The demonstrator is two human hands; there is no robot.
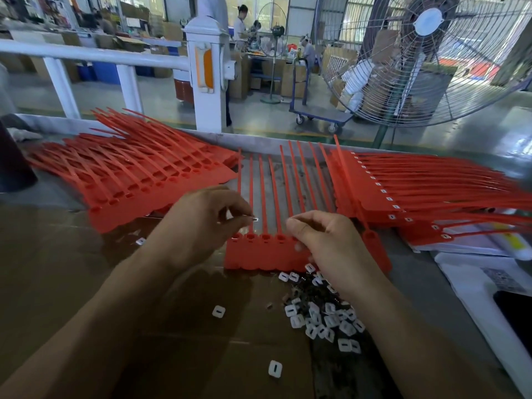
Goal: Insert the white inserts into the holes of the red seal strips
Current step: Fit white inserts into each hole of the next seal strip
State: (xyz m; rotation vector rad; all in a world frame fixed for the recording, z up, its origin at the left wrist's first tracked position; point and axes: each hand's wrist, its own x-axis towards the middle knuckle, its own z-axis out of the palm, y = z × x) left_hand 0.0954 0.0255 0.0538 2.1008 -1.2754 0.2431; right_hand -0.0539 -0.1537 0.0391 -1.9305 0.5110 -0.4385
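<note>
Head cam: flat red plastic seal strip sheet [259,251] lies mid-table, tails running far, hole heads near. Left hand [201,223] pinches small white square insert [255,219] just above heads. Right hand [328,243], fingers curled, rests on sheet's right part; grasp unclear; loose white inserts pile [322,315] near.

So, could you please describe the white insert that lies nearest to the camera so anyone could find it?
Start at the sheet of red seal strips under the hands, then drop past the pile of white inserts below it. The lone insert lies on brown cardboard nearest the viewer, well apart from the pile.

The right hand [331,249] hides the red seal strip's [259,251] right-hand holes.
</note>
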